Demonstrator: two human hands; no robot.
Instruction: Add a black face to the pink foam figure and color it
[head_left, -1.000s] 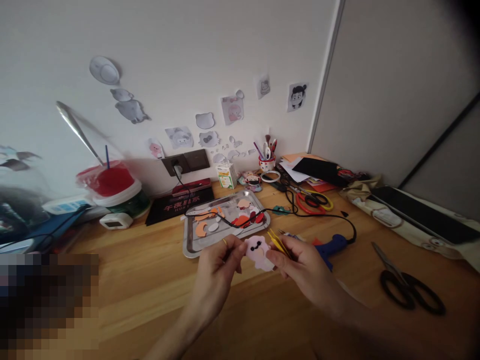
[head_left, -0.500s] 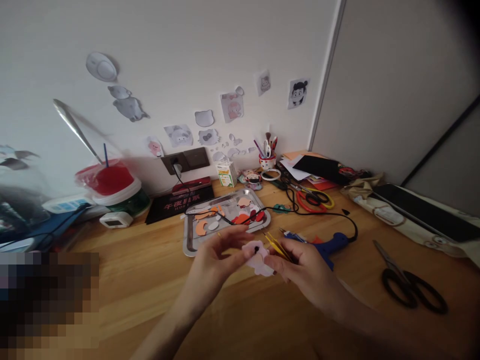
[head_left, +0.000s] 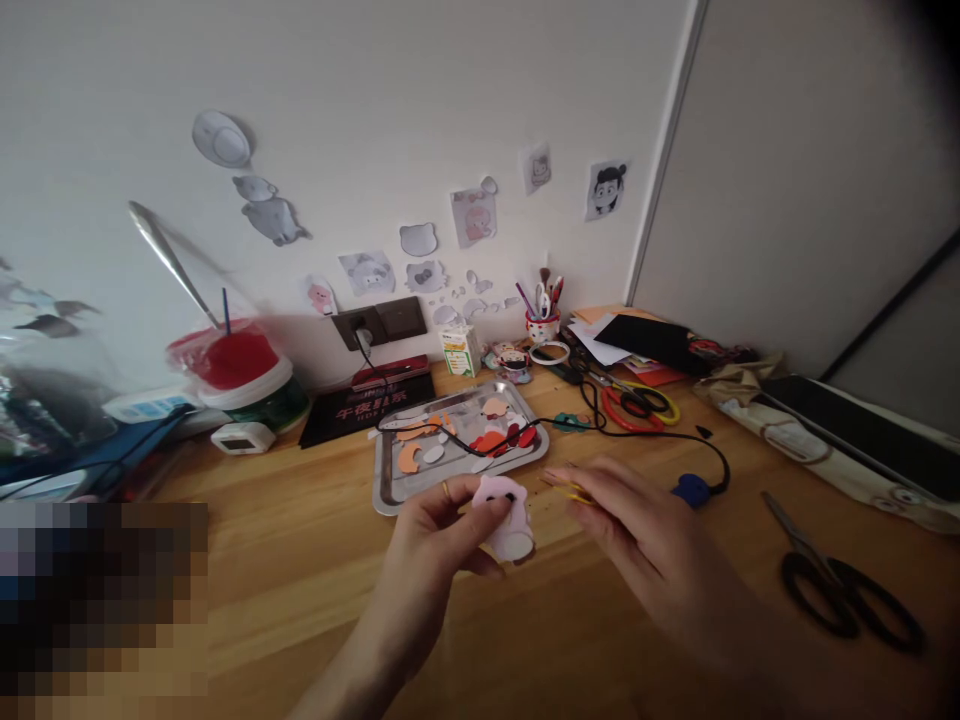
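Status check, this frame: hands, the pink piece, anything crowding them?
Left hand pinching pink felt figure. Right hand blurred beside it, yellow tweezers at fingers, grip unclear. Metal tray just behind.

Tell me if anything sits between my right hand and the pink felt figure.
Nothing visible does. The pink felt figure, pinched in the left hand, and the right hand are apart, with only air above the wooden desk between; blurred yellow tweezers show under that hand's fingers.
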